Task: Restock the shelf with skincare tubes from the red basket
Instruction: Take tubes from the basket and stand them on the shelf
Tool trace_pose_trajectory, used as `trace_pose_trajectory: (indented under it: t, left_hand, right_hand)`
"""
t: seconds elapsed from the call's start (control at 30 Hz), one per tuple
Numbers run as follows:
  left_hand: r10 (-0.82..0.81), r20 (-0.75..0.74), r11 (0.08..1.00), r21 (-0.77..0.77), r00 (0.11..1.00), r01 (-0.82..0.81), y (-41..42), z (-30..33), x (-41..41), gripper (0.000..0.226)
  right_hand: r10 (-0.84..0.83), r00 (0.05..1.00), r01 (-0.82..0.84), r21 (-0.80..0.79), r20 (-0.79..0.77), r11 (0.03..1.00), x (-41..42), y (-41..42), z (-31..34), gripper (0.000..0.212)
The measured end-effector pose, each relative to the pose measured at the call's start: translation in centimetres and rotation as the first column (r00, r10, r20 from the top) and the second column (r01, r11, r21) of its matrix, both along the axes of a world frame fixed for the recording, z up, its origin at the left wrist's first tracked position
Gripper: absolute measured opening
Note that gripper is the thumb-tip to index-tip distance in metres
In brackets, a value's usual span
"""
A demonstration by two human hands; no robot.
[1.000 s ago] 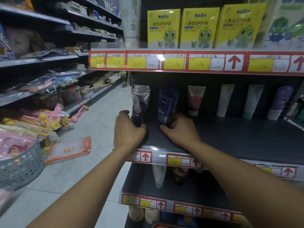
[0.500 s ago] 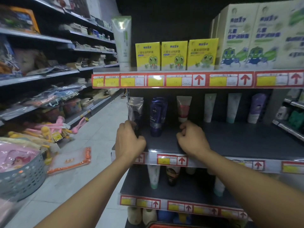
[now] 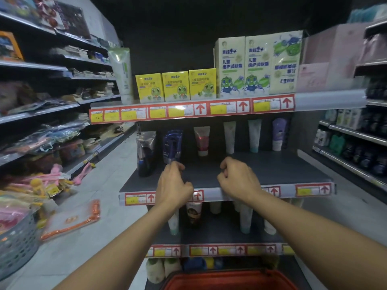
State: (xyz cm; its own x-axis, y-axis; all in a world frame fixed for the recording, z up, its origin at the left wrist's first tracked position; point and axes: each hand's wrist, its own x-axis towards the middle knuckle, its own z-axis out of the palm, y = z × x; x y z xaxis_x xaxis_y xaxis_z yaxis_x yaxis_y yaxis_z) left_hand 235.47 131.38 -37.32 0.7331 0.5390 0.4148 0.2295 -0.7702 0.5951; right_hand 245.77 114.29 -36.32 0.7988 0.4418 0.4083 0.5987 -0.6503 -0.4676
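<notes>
Both hands, left (image 3: 173, 185) and right (image 3: 238, 181), are loosely curled with nothing in them, over the front of the dark shelf (image 3: 282, 170). Skincare tubes (image 3: 202, 141) stand along the back; the red basket (image 3: 230, 280) sits below.

Dim shop aisle, pale tiled floor (image 3: 88, 208) running off left of the hands. Dark back wall (image 3: 178, 34) above them. Metal racks (image 3: 52, 68) far left, crammed with packets; more racks (image 3: 354, 135) far right. Grey basket (image 3: 18, 245) and orange-edged packet (image 3: 71, 220) on the floor, lower left. Glare on a price strip (image 3: 188, 109) above.
</notes>
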Motion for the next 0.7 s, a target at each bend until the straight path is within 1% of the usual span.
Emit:
trace_pose_trajectory:
  t: [0.1,0.2,0.37,0.53,0.7]
  left_hand:
    - [-0.032,-0.009,0.999,0.006,0.999,0.033,-1.8,0.0,0.1,0.052]
    - [-0.073,-0.037,0.997,0.001,0.997,0.073,-3.6,-0.3,0.0,0.053]
    - [-0.103,-0.084,0.995,-0.018,0.991,0.102,-5.7,-2.0,0.0,0.043]
    - [-0.117,-0.137,0.993,0.016,0.984,0.120,-7.5,-5.3,0.0,0.033]
    - [-0.143,-0.220,0.989,-0.007,0.965,0.145,-8.4,-9.9,-0.3,0.034]
  right_hand:
    - [0.005,1.000,-0.004,-0.049,0.017,0.999,-0.4,-1.9,0.1,0.024]
    - [0.019,1.000,-0.019,-0.104,-0.001,0.994,-0.9,-3.5,-0.1,0.021]
    - [-0.003,1.000,0.000,-0.100,-0.031,0.995,-1.9,-5.2,-1.9,0.018]
    - [-0.022,0.996,0.011,-0.117,-0.089,0.993,-2.7,-6.4,-5.5,0.017]
    - [-0.027,0.983,0.000,-0.146,-0.180,0.989,-2.9,-7.7,-10.1,0.021]
